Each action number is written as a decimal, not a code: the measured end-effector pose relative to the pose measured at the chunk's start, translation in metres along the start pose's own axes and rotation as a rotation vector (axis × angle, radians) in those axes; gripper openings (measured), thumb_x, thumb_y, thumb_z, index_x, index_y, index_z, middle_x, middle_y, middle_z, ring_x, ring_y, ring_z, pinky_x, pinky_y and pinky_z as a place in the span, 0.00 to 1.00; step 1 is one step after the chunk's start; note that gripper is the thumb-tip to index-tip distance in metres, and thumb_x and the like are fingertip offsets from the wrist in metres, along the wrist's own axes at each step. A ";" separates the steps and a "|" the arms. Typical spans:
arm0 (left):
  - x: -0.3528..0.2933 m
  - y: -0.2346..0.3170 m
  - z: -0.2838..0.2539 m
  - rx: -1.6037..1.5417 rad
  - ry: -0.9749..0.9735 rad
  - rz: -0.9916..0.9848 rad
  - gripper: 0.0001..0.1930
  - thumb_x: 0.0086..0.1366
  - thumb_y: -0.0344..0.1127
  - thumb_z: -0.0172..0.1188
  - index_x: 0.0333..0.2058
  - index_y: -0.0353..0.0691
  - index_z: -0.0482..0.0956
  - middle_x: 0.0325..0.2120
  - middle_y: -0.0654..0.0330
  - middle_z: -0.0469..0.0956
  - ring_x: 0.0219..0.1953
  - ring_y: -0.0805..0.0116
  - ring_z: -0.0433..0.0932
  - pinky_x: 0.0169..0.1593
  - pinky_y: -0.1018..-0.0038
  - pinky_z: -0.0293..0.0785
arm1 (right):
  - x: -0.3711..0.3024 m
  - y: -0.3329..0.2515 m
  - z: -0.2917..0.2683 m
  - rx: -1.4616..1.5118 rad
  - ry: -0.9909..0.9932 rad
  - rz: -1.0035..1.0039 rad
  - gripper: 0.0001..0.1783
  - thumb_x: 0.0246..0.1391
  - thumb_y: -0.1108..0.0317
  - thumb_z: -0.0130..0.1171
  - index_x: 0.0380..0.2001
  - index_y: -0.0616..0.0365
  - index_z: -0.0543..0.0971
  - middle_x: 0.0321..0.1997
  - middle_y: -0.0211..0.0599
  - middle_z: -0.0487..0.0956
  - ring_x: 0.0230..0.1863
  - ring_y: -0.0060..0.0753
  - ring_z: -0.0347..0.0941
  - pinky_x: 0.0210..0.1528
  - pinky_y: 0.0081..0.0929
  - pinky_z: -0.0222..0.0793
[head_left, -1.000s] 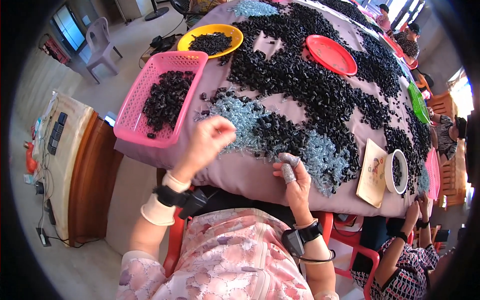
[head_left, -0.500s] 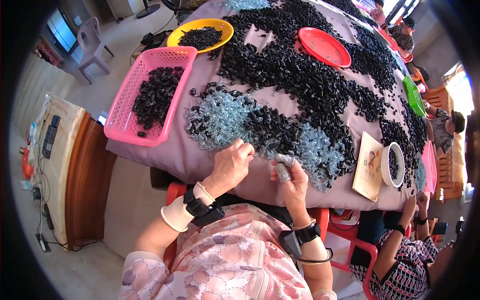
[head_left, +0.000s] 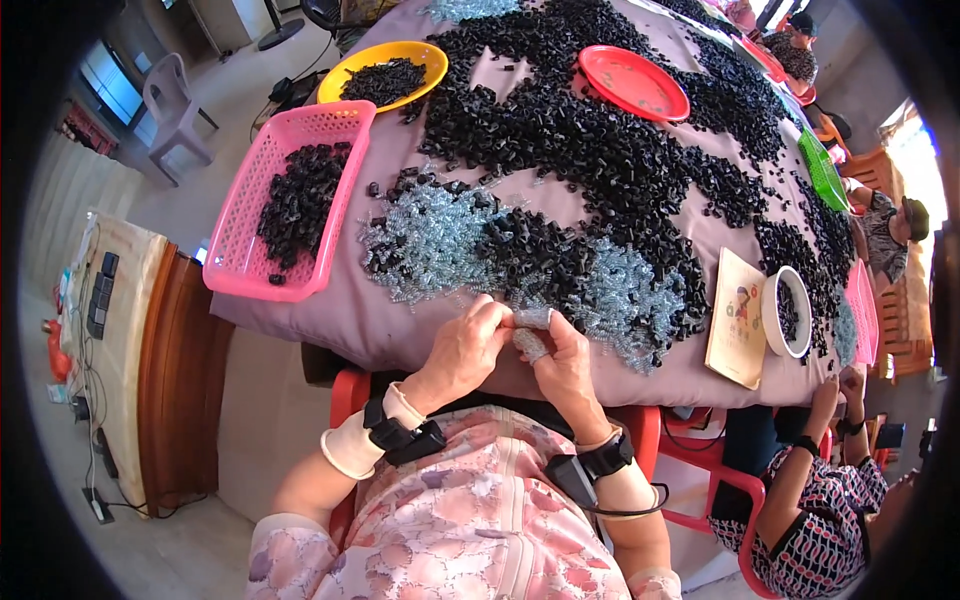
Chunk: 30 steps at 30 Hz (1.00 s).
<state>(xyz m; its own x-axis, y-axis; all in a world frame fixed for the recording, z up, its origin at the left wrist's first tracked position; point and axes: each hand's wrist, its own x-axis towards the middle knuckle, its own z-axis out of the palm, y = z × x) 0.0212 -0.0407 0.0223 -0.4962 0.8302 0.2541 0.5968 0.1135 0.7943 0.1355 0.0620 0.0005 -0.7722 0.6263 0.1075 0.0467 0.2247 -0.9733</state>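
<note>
At the near table edge my left hand [head_left: 460, 350] and my right hand [head_left: 563, 365] meet, fingertip to fingertip. Both are closed in a pinch; whatever sits between the fingertips is too small and covered to make out. Greyish wrapping covers the thumb and a finger of the right hand. Just beyond them lies a heap of small black plastic pieces [head_left: 535, 250], flanked by a pile of pale bluish, see-through coil-like pieces [head_left: 425, 240] on the left and a second pale pile [head_left: 630, 300] on the right.
A pink basket [head_left: 222, 235] and a yellow plate [head_left: 435, 62] hold black pieces at the left. A red plate [head_left: 630, 85] lies farther back. Toward the right are a booklet [head_left: 733, 330], a white bowl [head_left: 772, 325] and a green basket [head_left: 820, 170]. Another person [head_left: 810, 500] sits at the right.
My two hands have come together; the right one moved left until its fingertips met the left hand's. The whole view has shifted slightly.
</note>
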 end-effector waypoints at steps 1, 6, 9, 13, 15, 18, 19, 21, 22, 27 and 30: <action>0.002 0.001 0.000 -0.029 -0.028 0.016 0.05 0.55 0.24 0.55 0.31 0.37 0.70 0.27 0.55 0.69 0.29 0.56 0.72 0.31 0.67 0.68 | 0.000 -0.001 -0.002 0.035 0.001 0.042 0.11 0.45 0.80 0.57 0.35 0.60 0.75 0.27 0.39 0.74 0.27 0.29 0.71 0.31 0.25 0.67; 0.024 0.008 0.002 -0.145 -0.086 -0.005 0.09 0.53 0.25 0.58 0.34 0.37 0.72 0.27 0.58 0.70 0.28 0.65 0.73 0.30 0.73 0.69 | -0.001 -0.005 -0.016 -0.007 0.162 -0.049 0.12 0.49 0.82 0.53 0.38 0.60 0.74 0.30 0.31 0.75 0.28 0.20 0.71 0.31 0.19 0.68; 0.039 0.016 0.007 0.025 -0.047 0.034 0.09 0.53 0.27 0.58 0.34 0.39 0.73 0.27 0.59 0.70 0.27 0.65 0.74 0.29 0.73 0.69 | -0.003 0.002 -0.029 0.164 0.227 0.036 0.13 0.53 0.82 0.50 0.42 0.59 0.73 0.33 0.28 0.75 0.28 0.16 0.70 0.30 0.15 0.69; 0.049 0.018 0.029 0.232 0.038 0.009 0.10 0.52 0.34 0.62 0.32 0.42 0.73 0.26 0.61 0.72 0.25 0.64 0.75 0.28 0.69 0.70 | -0.002 0.006 -0.033 0.273 0.295 0.088 0.14 0.53 0.82 0.49 0.43 0.59 0.72 0.33 0.29 0.75 0.29 0.17 0.71 0.30 0.14 0.69; 0.050 0.016 0.036 0.280 0.031 -0.013 0.10 0.51 0.35 0.63 0.32 0.43 0.73 0.26 0.60 0.72 0.26 0.61 0.76 0.28 0.67 0.71 | -0.001 0.003 -0.032 0.292 0.311 0.102 0.13 0.52 0.82 0.48 0.42 0.60 0.72 0.31 0.27 0.74 0.28 0.15 0.69 0.32 0.14 0.68; 0.050 0.014 0.044 0.308 0.055 -0.004 0.09 0.51 0.35 0.62 0.31 0.43 0.73 0.27 0.60 0.72 0.27 0.58 0.76 0.29 0.66 0.72 | -0.001 0.003 -0.033 0.281 0.315 0.090 0.13 0.52 0.82 0.48 0.42 0.59 0.72 0.31 0.27 0.74 0.28 0.15 0.69 0.32 0.14 0.68; 0.050 0.013 0.045 0.313 0.047 -0.009 0.09 0.52 0.34 0.61 0.32 0.43 0.73 0.27 0.60 0.72 0.27 0.57 0.76 0.29 0.65 0.72 | -0.001 0.003 -0.033 0.266 0.311 0.086 0.14 0.52 0.82 0.48 0.42 0.59 0.72 0.31 0.27 0.74 0.28 0.15 0.69 0.32 0.14 0.68; 0.050 0.013 0.045 0.318 0.036 -0.010 0.09 0.52 0.34 0.61 0.32 0.43 0.72 0.28 0.60 0.72 0.28 0.56 0.76 0.29 0.64 0.72 | -0.001 0.005 -0.030 0.263 0.314 0.078 0.14 0.51 0.82 0.48 0.42 0.59 0.72 0.30 0.27 0.74 0.28 0.15 0.69 0.32 0.14 0.68; 0.049 0.012 0.044 0.328 0.038 -0.014 0.08 0.52 0.33 0.60 0.32 0.43 0.72 0.28 0.59 0.72 0.28 0.56 0.76 0.30 0.64 0.72 | -0.001 0.007 -0.029 0.260 0.310 0.067 0.15 0.50 0.83 0.48 0.42 0.59 0.72 0.30 0.27 0.74 0.28 0.14 0.69 0.32 0.14 0.68; 0.052 0.018 0.045 0.404 -0.033 -0.045 0.07 0.54 0.31 0.57 0.33 0.42 0.72 0.30 0.56 0.71 0.28 0.54 0.75 0.31 0.62 0.72 | -0.002 0.010 -0.027 0.222 0.320 0.030 0.15 0.49 0.83 0.48 0.41 0.59 0.72 0.29 0.26 0.74 0.28 0.15 0.69 0.32 0.15 0.68; 0.053 0.018 0.045 0.404 -0.036 -0.037 0.06 0.56 0.30 0.56 0.33 0.42 0.71 0.30 0.55 0.70 0.28 0.53 0.75 0.30 0.62 0.72 | -0.004 0.014 -0.029 0.194 0.282 0.017 0.13 0.54 0.82 0.47 0.43 0.59 0.71 0.34 0.27 0.74 0.31 0.16 0.70 0.34 0.14 0.69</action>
<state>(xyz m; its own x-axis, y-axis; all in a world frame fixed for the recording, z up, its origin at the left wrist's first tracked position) 0.0339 0.0302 0.0250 -0.5039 0.8393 0.2042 0.7822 0.3431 0.5201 0.1571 0.0844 -0.0081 -0.5656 0.8164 0.1165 -0.0845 0.0831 -0.9930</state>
